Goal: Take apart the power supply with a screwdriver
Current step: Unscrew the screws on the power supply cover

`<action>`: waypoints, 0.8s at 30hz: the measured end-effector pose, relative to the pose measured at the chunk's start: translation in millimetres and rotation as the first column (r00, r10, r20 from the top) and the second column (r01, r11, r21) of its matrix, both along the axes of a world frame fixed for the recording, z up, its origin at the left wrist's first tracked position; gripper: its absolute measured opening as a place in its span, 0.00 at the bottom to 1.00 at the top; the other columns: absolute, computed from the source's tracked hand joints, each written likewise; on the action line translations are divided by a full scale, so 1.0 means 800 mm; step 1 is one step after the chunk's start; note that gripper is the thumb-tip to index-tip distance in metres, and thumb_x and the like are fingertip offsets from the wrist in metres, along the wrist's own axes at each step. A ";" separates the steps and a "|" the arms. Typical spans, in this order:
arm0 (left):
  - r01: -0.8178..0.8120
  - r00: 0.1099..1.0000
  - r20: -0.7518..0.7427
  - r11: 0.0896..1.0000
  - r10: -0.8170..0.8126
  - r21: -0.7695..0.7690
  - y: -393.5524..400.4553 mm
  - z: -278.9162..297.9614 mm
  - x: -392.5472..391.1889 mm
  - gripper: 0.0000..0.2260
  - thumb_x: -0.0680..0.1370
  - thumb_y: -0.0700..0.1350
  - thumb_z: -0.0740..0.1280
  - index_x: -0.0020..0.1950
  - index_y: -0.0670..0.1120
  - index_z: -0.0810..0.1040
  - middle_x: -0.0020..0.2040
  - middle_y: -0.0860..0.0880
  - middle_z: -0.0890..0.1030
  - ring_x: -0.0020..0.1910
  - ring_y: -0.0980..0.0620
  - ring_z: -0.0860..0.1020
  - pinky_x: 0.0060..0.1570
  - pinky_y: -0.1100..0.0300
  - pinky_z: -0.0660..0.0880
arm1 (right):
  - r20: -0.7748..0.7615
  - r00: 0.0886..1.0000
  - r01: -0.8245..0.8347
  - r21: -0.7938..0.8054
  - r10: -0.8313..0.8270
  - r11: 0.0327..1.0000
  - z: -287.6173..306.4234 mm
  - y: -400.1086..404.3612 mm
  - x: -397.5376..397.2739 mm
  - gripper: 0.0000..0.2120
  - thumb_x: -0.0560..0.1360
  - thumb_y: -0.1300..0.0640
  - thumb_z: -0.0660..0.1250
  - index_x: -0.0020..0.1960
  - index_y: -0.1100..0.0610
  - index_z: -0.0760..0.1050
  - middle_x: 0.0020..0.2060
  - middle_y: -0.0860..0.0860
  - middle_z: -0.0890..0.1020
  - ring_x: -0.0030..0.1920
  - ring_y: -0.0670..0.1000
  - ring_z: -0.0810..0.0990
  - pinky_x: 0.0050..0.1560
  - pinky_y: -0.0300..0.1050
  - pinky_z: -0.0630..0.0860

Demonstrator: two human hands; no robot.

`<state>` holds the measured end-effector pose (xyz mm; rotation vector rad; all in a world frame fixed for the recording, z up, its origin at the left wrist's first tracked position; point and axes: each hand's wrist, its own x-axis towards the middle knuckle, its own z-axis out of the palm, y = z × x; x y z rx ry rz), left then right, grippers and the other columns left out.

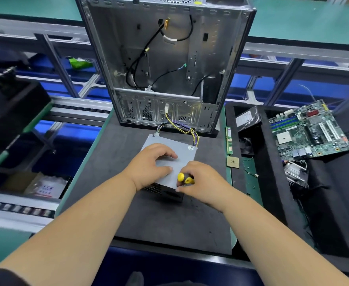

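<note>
Grey power supply (177, 162) lies flat under the spread left hand (150, 164); right hand (198, 182) grips an upright screwdriver (185, 178).

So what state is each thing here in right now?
power supply: closed, lying flat on the black mat
screwdriver: gripped at the supply's near edge
left hand: resting flat on the supply
right hand: curled round the screwdriver
computer case: open, gutted
motherboard: removed, set aside

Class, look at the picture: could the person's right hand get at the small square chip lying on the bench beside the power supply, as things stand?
Probably yes. The chip lies uncovered just beyond the right hand, with nothing between them; but that hand grips the screwdriver, so it would need to free some fingers first.
</note>
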<state>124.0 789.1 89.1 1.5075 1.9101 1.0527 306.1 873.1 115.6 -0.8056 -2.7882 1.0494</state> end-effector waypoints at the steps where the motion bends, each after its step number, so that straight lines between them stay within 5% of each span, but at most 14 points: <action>1: 0.000 1.000 -0.006 1.000 0.000 0.002 0.000 0.000 0.000 0.16 0.71 0.34 0.73 0.55 0.48 0.82 0.55 0.55 0.79 0.58 0.61 0.76 0.61 0.72 0.68 | -0.002 1.000 -0.001 0.000 0.001 1.000 -0.001 0.001 0.000 0.06 0.71 0.54 0.76 0.44 0.54 0.81 0.40 0.47 0.74 0.43 0.46 0.72 0.44 0.41 0.69; 5: -0.003 1.000 -0.019 1.000 0.004 0.008 0.001 0.001 0.002 0.15 0.71 0.34 0.73 0.54 0.47 0.82 0.55 0.55 0.79 0.58 0.61 0.76 0.61 0.71 0.68 | -0.003 1.000 0.012 -0.013 -0.012 1.000 -0.003 0.002 0.002 0.09 0.72 0.54 0.75 0.45 0.60 0.80 0.42 0.52 0.76 0.44 0.51 0.74 0.47 0.46 0.71; 9: 0.007 1.000 -0.029 1.000 -0.007 0.013 0.002 0.002 0.005 0.14 0.71 0.34 0.73 0.54 0.47 0.82 0.54 0.54 0.80 0.56 0.63 0.76 0.59 0.74 0.67 | -0.085 0.970 0.212 -0.150 -0.226 0.966 -0.006 0.016 0.016 0.03 0.72 0.56 0.74 0.41 0.51 0.80 0.41 0.47 0.80 0.40 0.46 0.76 0.42 0.42 0.75; 12: 0.001 0.999 -0.036 1.000 0.000 0.009 0.003 0.002 0.005 0.13 0.72 0.35 0.73 0.53 0.48 0.83 0.54 0.55 0.80 0.57 0.62 0.76 0.60 0.72 0.68 | -0.107 0.867 0.458 -0.212 -0.486 0.863 -0.016 0.047 0.040 0.04 0.73 0.57 0.72 0.40 0.52 0.78 0.34 0.45 0.80 0.33 0.45 0.75 0.36 0.42 0.74; 16: -0.004 0.999 -0.052 1.000 0.005 0.015 0.003 0.001 0.008 0.13 0.72 0.35 0.73 0.52 0.49 0.82 0.53 0.56 0.80 0.57 0.62 0.76 0.59 0.74 0.66 | -0.068 0.702 0.686 -0.200 -0.709 0.699 -0.041 0.097 0.086 0.02 0.75 0.58 0.69 0.44 0.52 0.76 0.40 0.51 0.81 0.37 0.52 0.75 0.36 0.43 0.71; 24: -0.025 0.997 -0.069 1.000 0.025 -0.003 0.004 0.002 0.011 0.13 0.73 0.35 0.73 0.50 0.52 0.82 0.53 0.57 0.80 0.58 0.61 0.75 0.59 0.74 0.66 | -0.002 0.500 0.837 -0.258 -0.866 0.483 -0.071 0.146 0.142 0.06 0.77 0.61 0.65 0.44 0.52 0.75 0.38 0.52 0.78 0.35 0.53 0.72 0.34 0.45 0.68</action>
